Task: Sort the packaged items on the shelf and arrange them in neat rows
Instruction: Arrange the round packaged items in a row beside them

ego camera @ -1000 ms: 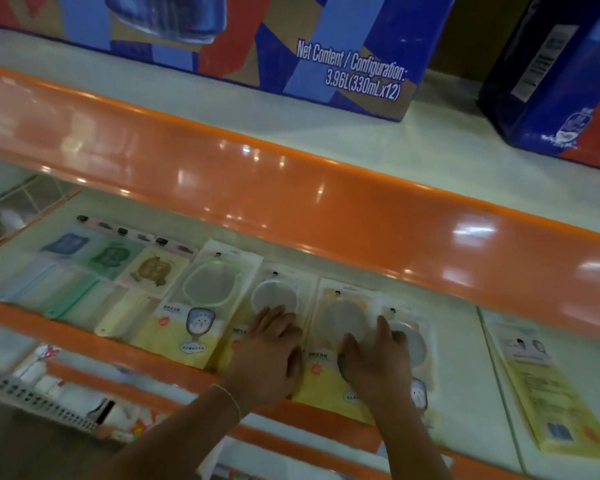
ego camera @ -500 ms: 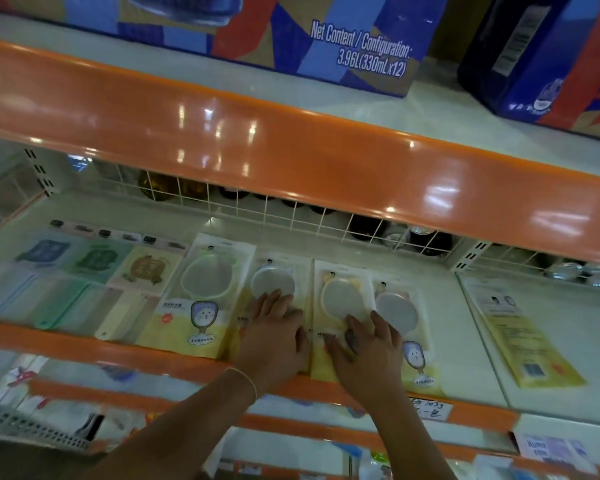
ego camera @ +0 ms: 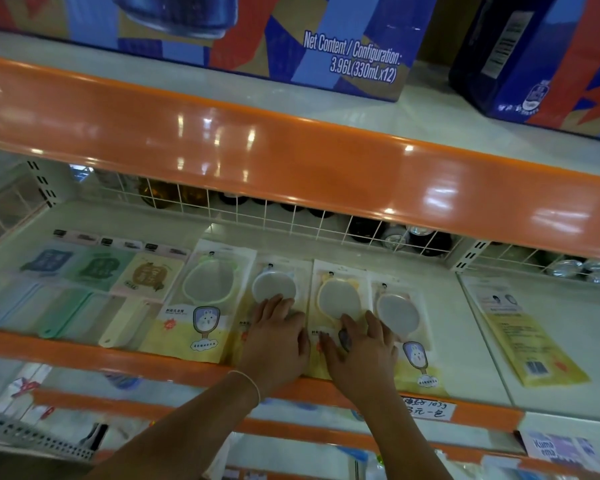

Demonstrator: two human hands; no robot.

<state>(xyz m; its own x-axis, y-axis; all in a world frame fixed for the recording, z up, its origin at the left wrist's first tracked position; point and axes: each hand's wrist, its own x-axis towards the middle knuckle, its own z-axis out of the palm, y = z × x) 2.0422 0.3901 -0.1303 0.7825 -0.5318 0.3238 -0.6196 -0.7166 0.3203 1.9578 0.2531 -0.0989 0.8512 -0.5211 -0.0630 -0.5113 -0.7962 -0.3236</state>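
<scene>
Both hands flat on the mirror packs, nudging them into line.

My left hand (ego camera: 274, 336) and right hand (ego camera: 362, 348) press with straight fingers, gripping nothing. Since a second ago the right hand has slid left off the far-right pack (ego camera: 400, 308) onto its neighbour (ego camera: 338, 294), closing gaps. The shelf (ego camera: 465, 334) row at lower centre looks nearly straight.

White shelf (ego camera: 458, 341) under flat mirror packets (ego camera: 205, 306)

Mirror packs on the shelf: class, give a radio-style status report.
Left hand flat on white-rimmed mirror pack. Right hand flat on yellow-rimmed mirror pack. Four packs in a row. Nothing blocking.
</scene>
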